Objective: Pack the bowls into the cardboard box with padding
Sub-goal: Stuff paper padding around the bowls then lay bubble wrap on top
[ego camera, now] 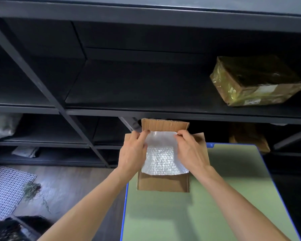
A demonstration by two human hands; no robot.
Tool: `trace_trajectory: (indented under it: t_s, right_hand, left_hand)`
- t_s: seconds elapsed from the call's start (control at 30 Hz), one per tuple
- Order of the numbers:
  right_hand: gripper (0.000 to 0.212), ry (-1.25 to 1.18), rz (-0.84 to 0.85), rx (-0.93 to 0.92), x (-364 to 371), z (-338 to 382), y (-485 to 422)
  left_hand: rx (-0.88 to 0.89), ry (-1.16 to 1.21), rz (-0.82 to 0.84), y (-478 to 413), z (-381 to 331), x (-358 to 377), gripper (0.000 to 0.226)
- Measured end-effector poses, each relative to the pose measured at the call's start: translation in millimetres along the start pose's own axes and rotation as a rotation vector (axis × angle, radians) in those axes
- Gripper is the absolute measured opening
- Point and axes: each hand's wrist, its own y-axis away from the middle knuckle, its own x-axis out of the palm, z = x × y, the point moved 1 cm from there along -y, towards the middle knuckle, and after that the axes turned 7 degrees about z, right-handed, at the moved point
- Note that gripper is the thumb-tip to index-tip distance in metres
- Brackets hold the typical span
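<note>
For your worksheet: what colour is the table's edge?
The table edge is blue; head view.

The cardboard box point(163, 181) is matt brown corrugated board, lined with shiny, bumpy clear-plastic bubble wrap point(161, 160). The desk point(207, 214) looks smooth matt green; the parcel point(255, 80) on the matt black shelf point(129, 87) is wrapped in glossy tape.

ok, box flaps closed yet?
No, the cardboard box has its flaps standing open, with bubble wrap showing inside.

Cardboard box point(163, 184) on green table point(198, 214)
</note>
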Motion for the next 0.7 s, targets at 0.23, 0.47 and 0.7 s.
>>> trace_trajectory:
  t_s: [0.23,0.47,0.7]
  right_hand:
    - [0.043,-0.04,0.03,-0.164,-3.2,8.3,13.7]
    - [0.068,-0.096,0.324,-0.279,0.7,-5.0,25.6]
    - [0.079,-0.091,0.418,-0.288,1.1,-21.6,14.7]
  left_hand:
    - [0.24,-0.288,0.061,1.2,7.5,5.3,0.039]
    - [0.307,-0.359,0.317,0.6,22.0,-1.1,0.094]
    - [0.372,-0.471,0.348,-14.5,32.4,-10.8,0.091]
